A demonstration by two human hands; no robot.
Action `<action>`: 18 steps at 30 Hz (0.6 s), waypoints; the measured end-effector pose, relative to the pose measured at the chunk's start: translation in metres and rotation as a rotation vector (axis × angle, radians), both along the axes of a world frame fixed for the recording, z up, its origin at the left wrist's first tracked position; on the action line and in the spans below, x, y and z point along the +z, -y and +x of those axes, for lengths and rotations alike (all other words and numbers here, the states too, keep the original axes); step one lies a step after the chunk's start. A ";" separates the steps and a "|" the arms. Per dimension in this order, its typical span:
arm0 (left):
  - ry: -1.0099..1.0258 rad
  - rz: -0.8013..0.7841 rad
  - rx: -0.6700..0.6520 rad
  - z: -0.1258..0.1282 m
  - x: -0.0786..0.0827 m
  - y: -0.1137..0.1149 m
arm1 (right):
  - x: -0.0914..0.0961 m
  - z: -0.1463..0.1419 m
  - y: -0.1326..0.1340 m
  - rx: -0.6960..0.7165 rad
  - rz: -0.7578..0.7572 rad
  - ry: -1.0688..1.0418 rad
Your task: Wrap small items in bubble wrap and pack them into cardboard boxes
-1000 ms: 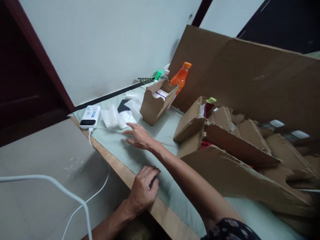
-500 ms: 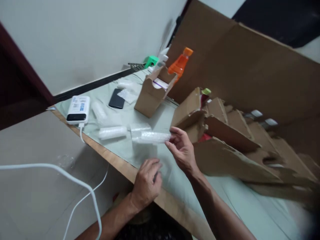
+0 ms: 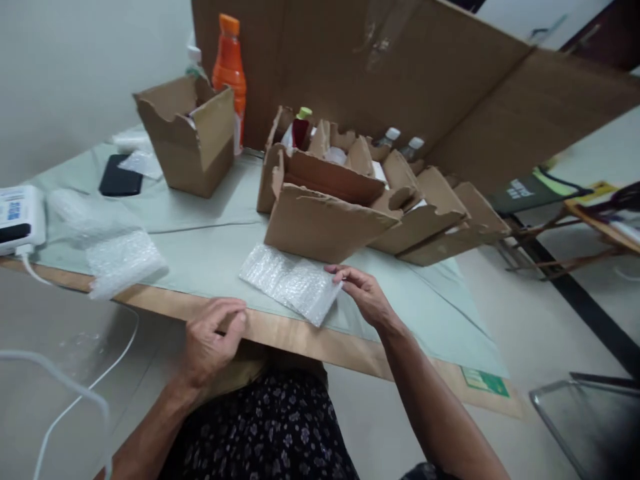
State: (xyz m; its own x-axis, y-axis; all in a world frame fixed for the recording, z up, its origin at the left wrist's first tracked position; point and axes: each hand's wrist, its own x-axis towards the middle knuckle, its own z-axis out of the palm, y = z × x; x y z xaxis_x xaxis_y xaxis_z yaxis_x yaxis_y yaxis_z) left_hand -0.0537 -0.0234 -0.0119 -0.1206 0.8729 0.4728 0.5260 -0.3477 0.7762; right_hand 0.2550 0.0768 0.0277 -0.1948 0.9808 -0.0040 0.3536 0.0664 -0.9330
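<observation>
My right hand (image 3: 363, 292) pinches the right end of a bubble wrap sheet (image 3: 287, 280) between thumb and fingers. The sheet lies nearly flat over the pale green cloth (image 3: 210, 243), just in front of a cardboard box (image 3: 320, 223). At the table's front edge, my left hand (image 3: 215, 337) is loosely curled, holding nothing, with a gap between thumb and fingers. Farther left, another piece of bubble wrap (image 3: 125, 260) partly overhangs the edge.
Cardboard compartments (image 3: 435, 207) containing bottles stand behind the sheet. A separate carton (image 3: 195, 147) is beside an orange bottle (image 3: 231, 73). To the left are a black phone (image 3: 120, 177) and a white power bank (image 3: 20, 217) with a cable. A tall cardboard panel (image 3: 325, 73) stands behind.
My view has swung right. The bubble wrap in my right hand has moved rightward from beside the other pieces and now rests spread before the box. My left hand stays near the edge.
</observation>
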 end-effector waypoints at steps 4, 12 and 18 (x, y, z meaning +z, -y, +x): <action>-0.212 -0.116 0.135 -0.014 0.008 -0.033 | -0.005 0.030 0.011 -0.191 0.122 0.104; -0.610 -0.277 0.177 -0.004 -0.004 -0.087 | 0.009 -0.022 0.038 0.130 0.446 0.516; -0.614 -0.322 0.190 0.019 -0.010 -0.085 | -0.010 -0.060 0.025 0.261 0.327 0.929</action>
